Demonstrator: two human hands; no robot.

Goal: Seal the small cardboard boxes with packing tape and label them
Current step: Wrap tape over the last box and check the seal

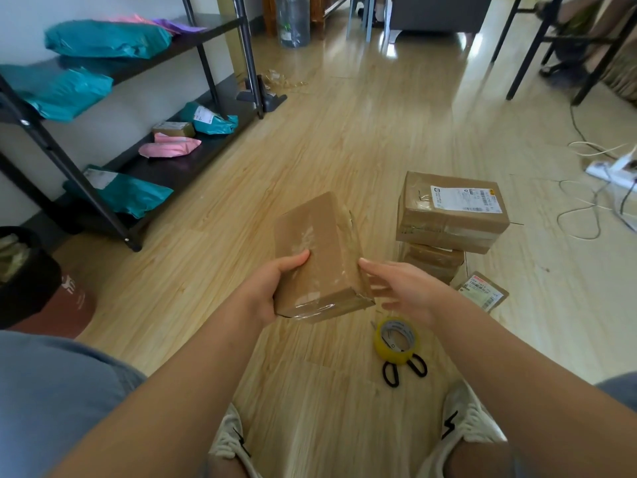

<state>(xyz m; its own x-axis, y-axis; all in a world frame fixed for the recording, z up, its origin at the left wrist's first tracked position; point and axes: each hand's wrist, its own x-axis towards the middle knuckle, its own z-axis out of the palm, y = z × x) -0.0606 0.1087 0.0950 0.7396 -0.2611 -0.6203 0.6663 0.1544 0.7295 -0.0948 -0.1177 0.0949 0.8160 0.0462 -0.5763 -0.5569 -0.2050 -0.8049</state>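
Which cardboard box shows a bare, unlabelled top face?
The taped box in the left hand; the stack's top box and the flat box beside it show labels.

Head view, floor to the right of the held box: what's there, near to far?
scissors → tape roll → flat labelled parcel → stack of boxes → power strip

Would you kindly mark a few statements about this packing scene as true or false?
1. The left hand grips the tape-wrapped brown cardboard box. True.
2. That box shows a printed sticker. False: only tape shows.
3. The yellow packing-tape roll sits on the wooden floor. True.
4. The right hand holds the black-handled scissors. False: they lie on the floor; that hand is open.
5. The top stacked brown cardboard box bears a white label. True.
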